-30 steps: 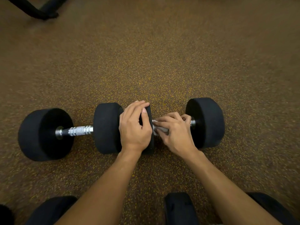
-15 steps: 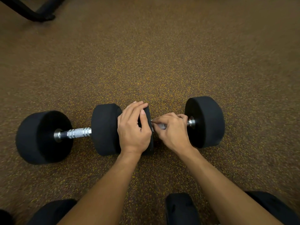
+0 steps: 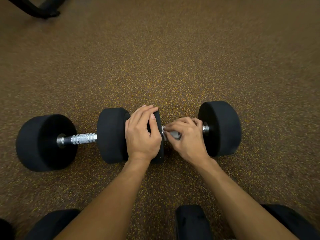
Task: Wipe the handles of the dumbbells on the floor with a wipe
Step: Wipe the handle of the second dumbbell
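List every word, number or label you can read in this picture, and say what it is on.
None can be read. The black heads of the left dumbbell and right dumbbell show no weight numbers or brand. The wipe and the floor are unmarked too.

A: What's hidden?
B: The right hand (image 3: 186, 135) covers most of the right dumbbell's handle (image 3: 205, 128); the wipe (image 3: 170, 134) shows only a scrap.
A: At six o'clock?
B: Dark shapes (image 3: 192, 222) cut off by the edge, unidentifiable.
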`<state>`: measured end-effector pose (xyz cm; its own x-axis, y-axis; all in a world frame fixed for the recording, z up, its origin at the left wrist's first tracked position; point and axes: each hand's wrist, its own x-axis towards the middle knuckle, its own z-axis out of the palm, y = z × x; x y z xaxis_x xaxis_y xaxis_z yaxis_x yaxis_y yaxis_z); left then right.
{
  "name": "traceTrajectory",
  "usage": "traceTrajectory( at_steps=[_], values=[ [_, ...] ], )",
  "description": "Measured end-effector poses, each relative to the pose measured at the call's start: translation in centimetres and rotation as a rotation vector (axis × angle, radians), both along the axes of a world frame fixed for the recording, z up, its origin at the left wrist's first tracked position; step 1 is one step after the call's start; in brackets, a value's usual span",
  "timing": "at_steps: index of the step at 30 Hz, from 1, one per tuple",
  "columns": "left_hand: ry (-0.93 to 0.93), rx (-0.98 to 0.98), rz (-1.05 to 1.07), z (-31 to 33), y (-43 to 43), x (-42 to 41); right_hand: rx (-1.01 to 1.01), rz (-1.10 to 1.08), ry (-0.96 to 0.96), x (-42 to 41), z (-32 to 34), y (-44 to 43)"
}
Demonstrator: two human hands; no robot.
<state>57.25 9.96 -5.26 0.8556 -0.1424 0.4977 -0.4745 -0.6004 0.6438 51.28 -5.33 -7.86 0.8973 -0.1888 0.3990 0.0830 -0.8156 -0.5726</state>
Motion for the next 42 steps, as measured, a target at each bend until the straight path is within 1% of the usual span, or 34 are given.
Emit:
traceTrajectory(
  at_steps=[4, 8, 12, 17, 21, 24, 26, 30, 33, 35, 39, 42],
  values=[
    [-0.005, -0.013, -0.002, 0.0, -0.1, 0.0, 0.017, -0.066, -0.02, -0.2, 0.1, -0.3],
    [-0.004, -0.014, -0.003, 0.1, -0.1, 0.0, -0.038, 0.002, -0.012, -0.3, 0.0, 0.1],
    [0.006, -0.005, 0.0, 0.0, 0.0, -0.1, -0.002, -0.088, -0.016, -0.5, 0.0, -0.7],
    [0.001, -0.01, -0.005, 0.1, 0.0, 0.0, -0.028, -0.011, -0.011, -0.4, 0.0, 0.0],
    [0.005, -0.007, -0.004, 0.1, 0.0, -0.1, 0.015, -0.114, -0.021, -0.5, -0.1, -0.6],
    [-0.001, -0.011, 0.0, 0.0, 0.0, 0.0, -0.018, -0.061, 0.015, -0.1, 0.1, 0.8],
    [-0.006, -0.011, -0.003, 0.0, 0.0, 0.0, -0.024, -0.027, -0.003, -0.4, -0.1, 0.4],
    [-0.005, -0.008, -0.003, 0.0, 0.0, -0.1, 0.004, -0.101, -0.034, -0.7, 0.0, -0.3],
    [-0.013, -0.008, -0.001, 0.0, 0.0, 0.0, -0.022, -0.051, -0.014, -0.2, 0.1, 0.9],
    [-0.017, -0.01, 0.0, 0.0, 0.0, 0.0, -0.029, -0.005, -0.035, -0.5, -0.4, 0.4],
    [-0.002, -0.004, 0.006, 0.0, -0.1, -0.2, 0.028, -0.072, -0.021, -0.8, -0.6, -0.7],
    [-0.003, -0.003, 0.0, 0.2, -0.1, -0.1, 0.011, -0.055, -0.001, -0.2, -0.3, 0.5]
  ],
)
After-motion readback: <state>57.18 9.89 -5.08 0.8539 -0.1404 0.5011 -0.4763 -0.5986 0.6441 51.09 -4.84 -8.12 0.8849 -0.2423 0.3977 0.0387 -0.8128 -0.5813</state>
